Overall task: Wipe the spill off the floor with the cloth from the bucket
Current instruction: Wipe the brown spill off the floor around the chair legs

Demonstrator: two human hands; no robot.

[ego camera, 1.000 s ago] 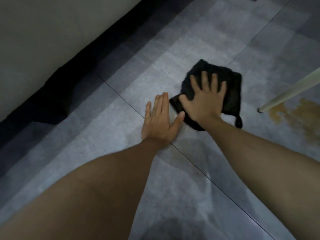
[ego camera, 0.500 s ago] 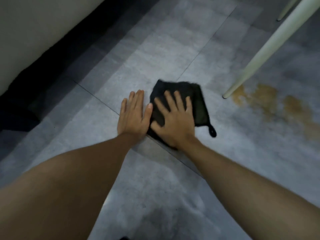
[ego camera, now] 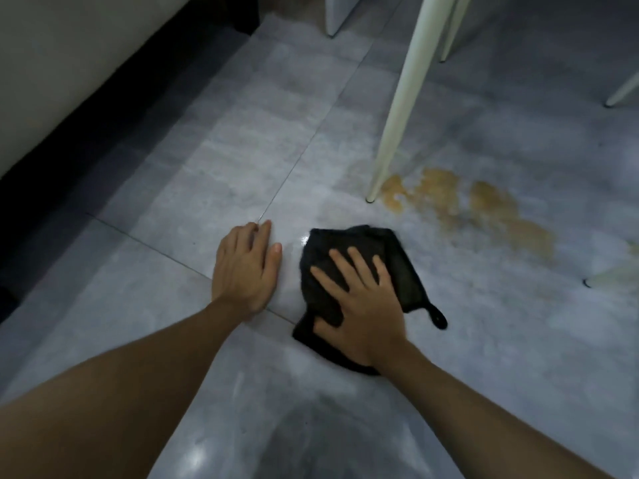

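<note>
A black cloth [ego camera: 397, 261] with a small hanging loop lies flat on the grey tiled floor. My right hand [ego camera: 359, 302] presses down on it, palm flat and fingers spread. To its left, my left hand [ego camera: 247, 271] rests flat on the bare tile, fingers together, a short gap from the cloth. A yellowish-brown spill [ego camera: 484, 209] spreads over the floor beyond the cloth to the right, starting at the foot of a white leg. The cloth's far edge is a short way from the spill. No bucket is in view.
A white furniture leg [ego camera: 401, 98] slants down to the floor just left of the spill. More white legs [ego camera: 622, 91] stand at the far right and behind. A pale wall with a dark baseboard [ego camera: 86, 140] runs along the left.
The view has swung toward the spill, which now shows more fully. My right hand has slid the cloth to the right, away from my left hand, opening a gap between them.
</note>
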